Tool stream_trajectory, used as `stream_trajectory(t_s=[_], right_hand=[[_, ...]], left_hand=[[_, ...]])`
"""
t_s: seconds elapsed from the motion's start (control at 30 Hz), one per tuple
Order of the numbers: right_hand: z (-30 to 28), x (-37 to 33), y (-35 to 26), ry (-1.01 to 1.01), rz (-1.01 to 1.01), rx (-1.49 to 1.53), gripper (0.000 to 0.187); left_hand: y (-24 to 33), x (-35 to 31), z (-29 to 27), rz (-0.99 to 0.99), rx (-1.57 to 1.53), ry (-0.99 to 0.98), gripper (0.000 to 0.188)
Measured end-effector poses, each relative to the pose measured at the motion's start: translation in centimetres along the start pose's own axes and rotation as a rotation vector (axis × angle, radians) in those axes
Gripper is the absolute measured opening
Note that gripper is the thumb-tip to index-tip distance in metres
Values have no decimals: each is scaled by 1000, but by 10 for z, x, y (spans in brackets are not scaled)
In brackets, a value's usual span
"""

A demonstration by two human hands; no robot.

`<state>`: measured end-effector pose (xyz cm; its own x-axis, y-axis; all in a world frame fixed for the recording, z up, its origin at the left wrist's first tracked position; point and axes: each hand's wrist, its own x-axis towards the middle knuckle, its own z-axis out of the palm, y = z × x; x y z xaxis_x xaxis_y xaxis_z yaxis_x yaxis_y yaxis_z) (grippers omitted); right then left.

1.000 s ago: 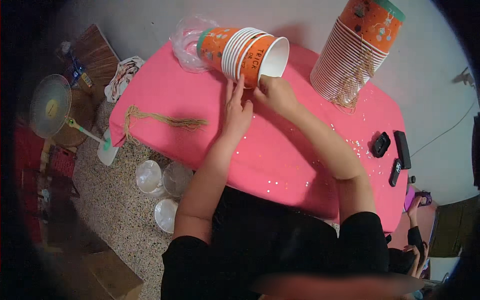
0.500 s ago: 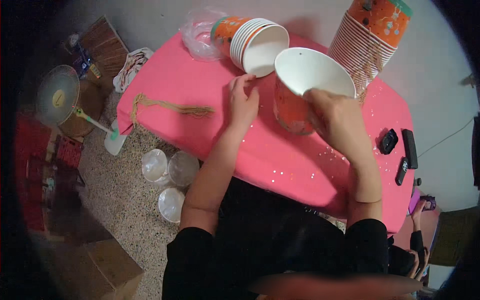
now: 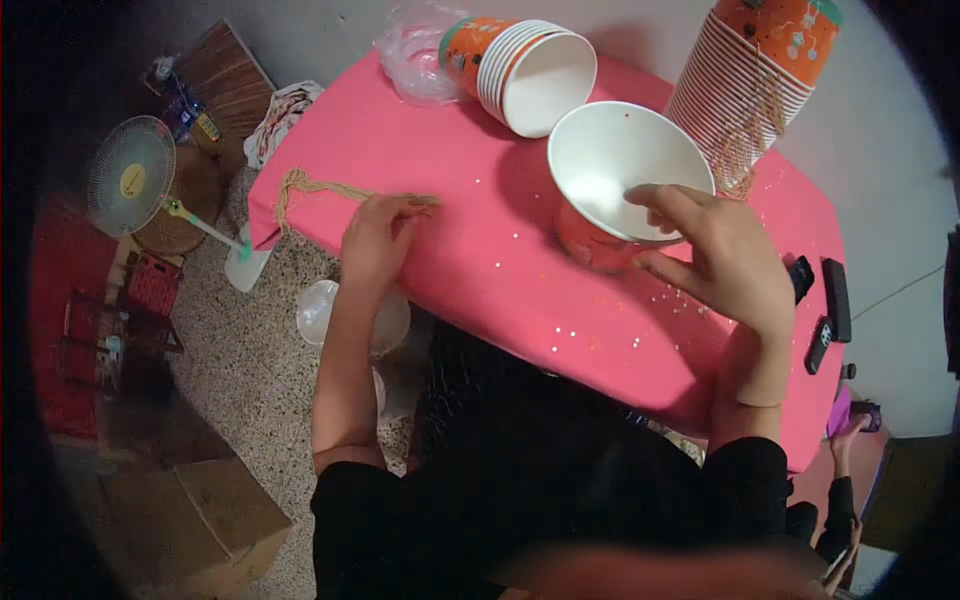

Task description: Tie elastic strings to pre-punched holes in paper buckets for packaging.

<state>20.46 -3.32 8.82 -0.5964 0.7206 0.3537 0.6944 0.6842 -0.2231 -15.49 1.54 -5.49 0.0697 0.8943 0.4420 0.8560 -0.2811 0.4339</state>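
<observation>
A large paper bucket [image 3: 605,150] with a white inside and orange-red outside stands on the pink-covered table [image 3: 480,290]. My right hand [image 3: 725,255] is at its near right rim, fingers over the inside and thumb apart on the outer side. To the left, my left hand [image 3: 376,245] reaches over the end of a bundle of tan cords [image 3: 335,187], thumb apart from the fingers. Beyond the bucket lies a nested stack of similar buckets [image 3: 548,88] on its side. A taller stack [image 3: 740,90] rises at the far right, with tan cords [image 3: 750,125] hanging over it.
Clear plastic wrap [image 3: 420,55] lies at the back edge. Small pale dots are scattered on the cloth. Black remotes [image 3: 837,300] sit on the right. Clear containers [image 3: 317,310], a fan [image 3: 133,180] and a cardboard box [image 3: 200,520] stand at left. Another person's arm [image 3: 842,500] shows lower right.
My left hand has moved left from beside the lying stack to the tan cords. The bucket has come down and settled, and my right hand's fingers have spread away from its rim.
</observation>
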Motion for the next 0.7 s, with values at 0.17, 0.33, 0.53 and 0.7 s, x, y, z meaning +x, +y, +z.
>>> stream_trajectory(t_s=[0.17,0.33,0.53,0.7], right_hand=[[-4,-5,4,-26,-30,-19,42],[-5,-4,1,-50,-45,23,38],[-3,-4,7,-26,-8,15,31],[2,-1,5,-15,-50,34,29]], left_hand=[[-11,8,16,91,146,15,14],[-14,14,22,107,219,37,12],[24,25,-2,173,197,24,13],[50,16,11,535,-84,202,11]])
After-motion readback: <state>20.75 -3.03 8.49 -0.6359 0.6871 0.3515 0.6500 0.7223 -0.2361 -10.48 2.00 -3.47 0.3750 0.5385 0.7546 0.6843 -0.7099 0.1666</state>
